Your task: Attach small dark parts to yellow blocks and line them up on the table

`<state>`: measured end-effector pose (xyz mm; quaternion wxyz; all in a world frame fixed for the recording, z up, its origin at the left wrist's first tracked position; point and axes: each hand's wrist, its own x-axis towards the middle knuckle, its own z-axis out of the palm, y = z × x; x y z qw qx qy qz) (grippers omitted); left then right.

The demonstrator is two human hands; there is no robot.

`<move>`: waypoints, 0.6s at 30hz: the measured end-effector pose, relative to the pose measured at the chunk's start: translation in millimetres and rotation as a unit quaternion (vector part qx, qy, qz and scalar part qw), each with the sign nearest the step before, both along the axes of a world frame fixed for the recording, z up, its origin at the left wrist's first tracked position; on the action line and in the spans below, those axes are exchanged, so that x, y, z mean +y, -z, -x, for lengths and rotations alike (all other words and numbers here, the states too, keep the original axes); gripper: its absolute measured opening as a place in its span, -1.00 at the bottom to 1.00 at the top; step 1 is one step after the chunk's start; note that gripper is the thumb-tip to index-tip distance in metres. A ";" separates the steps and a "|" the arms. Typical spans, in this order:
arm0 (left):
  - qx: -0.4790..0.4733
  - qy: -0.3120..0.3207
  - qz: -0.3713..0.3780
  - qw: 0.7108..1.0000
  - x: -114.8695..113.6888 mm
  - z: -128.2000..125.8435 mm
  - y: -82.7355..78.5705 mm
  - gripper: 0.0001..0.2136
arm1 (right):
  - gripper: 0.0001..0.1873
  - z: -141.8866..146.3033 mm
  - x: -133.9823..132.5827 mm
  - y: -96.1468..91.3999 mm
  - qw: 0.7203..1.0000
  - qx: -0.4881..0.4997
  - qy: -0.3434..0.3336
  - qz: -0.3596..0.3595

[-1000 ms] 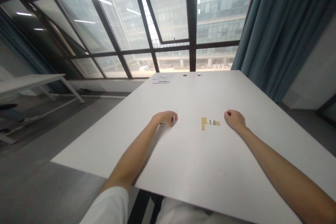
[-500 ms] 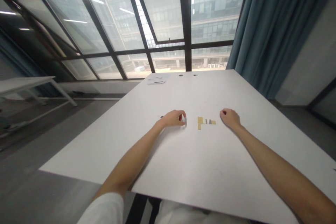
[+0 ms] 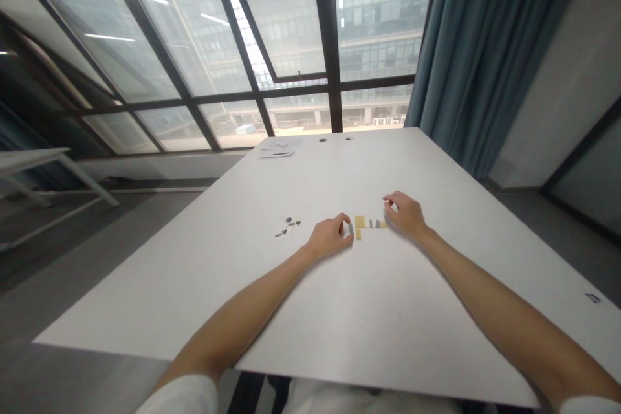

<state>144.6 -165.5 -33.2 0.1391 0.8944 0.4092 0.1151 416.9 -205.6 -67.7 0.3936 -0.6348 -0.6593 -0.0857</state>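
My left hand [image 3: 331, 235] rests low over the white table, its thumb and fingertips pinched on a small flat grey piece [image 3: 350, 229]. Just right of that piece lie small flat yellow pieces, a larger square one [image 3: 359, 222] with a smaller one [image 3: 358, 234] below it. Two small grey pieces [image 3: 377, 224] follow to the right in the same row. At the row's right end is another yellow piece [image 3: 383, 225], partly covered by my right hand [image 3: 406, 215]. That hand is open, thumb and forefinger apart, with nothing visible in it.
Several small dark and grey pieces [image 3: 289, 225] lie scattered left of my left hand. Papers [image 3: 277, 150] are at the table's far left corner. A small dark-marked item [image 3: 592, 297] sits near the right edge. Windows and a blue curtain [image 3: 451, 65] stand beyond the table [image 3: 310, 317].
My left hand has moved right with the grey piece, close to the yellow pieces. My right hand has moved in from the right and its fingers have parted. The view has turned slightly right.
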 end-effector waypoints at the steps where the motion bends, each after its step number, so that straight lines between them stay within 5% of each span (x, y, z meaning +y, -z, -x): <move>1: -0.001 0.001 0.001 1.000 0.2 0.3 0.2 -0.65 | -0.75 7.0 -1.8 -2.3 0.999 -0.023 -0.048 -0.004; 6: -0.014 0.007 -0.009 1.000 1.5 1.4 3.7 -0.65 | -0.80 43.9 -12.9 -12.8 0.972 -0.106 -0.208 0.019; 18: 0.009 0.030 -0.018 0.999 0.7 -1.2 6.0 -0.59 | -0.75 67.2 -16.8 -12.1 0.967 -0.127 -0.217 0.040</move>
